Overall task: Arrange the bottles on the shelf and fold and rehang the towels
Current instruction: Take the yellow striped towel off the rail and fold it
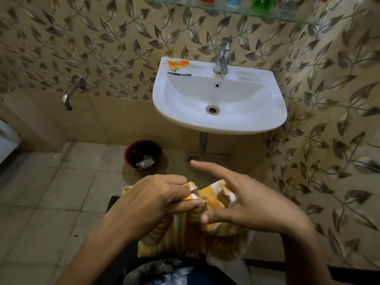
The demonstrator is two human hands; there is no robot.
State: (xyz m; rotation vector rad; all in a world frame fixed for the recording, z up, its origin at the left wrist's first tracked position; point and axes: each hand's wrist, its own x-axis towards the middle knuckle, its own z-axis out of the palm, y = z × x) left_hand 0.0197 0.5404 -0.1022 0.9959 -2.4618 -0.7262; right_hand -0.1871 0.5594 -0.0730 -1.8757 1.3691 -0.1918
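My left hand (150, 200) pinches the yellow-striped towel (207, 194) below the sink (220, 120); my right hand (246, 200) is half open with its forefinger extended. Bottles (261, 3) stand on the glass shelf (232, 12); the floor bin (143, 155) holds scraps.

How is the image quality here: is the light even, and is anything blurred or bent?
Head view: dim, warm light, brightest on the sink; wide-angle bending curves the shelf and walls; the right hand is slightly blurred over the towel; corners darken.

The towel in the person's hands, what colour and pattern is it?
Yellow-orange and white stripes on the cloth towel, seen in the head view.
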